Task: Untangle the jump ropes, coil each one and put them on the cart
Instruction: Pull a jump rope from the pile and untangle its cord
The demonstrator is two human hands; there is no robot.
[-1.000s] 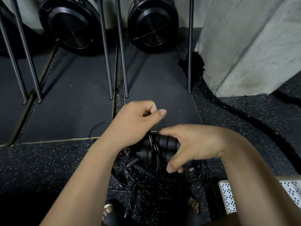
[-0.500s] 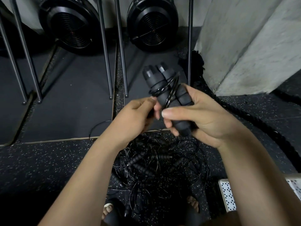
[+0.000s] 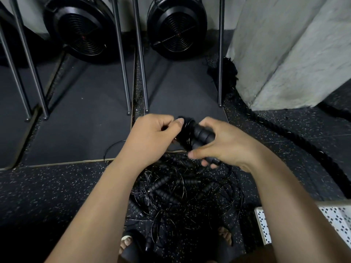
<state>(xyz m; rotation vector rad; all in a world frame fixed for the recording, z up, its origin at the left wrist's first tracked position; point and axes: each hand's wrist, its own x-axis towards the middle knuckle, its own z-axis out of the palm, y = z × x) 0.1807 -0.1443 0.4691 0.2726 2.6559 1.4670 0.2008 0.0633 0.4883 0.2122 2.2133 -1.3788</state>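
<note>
Inside right hand, wound jump rope

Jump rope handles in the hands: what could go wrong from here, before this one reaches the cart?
1. The cord wound round the handles sits near their tips. If the left hand loosens its pinch while the right hand grips, the wraps may slide off.
2. Loops of the floor pile lie close to the feet, so stepping toward the cart might snag them.
</note>
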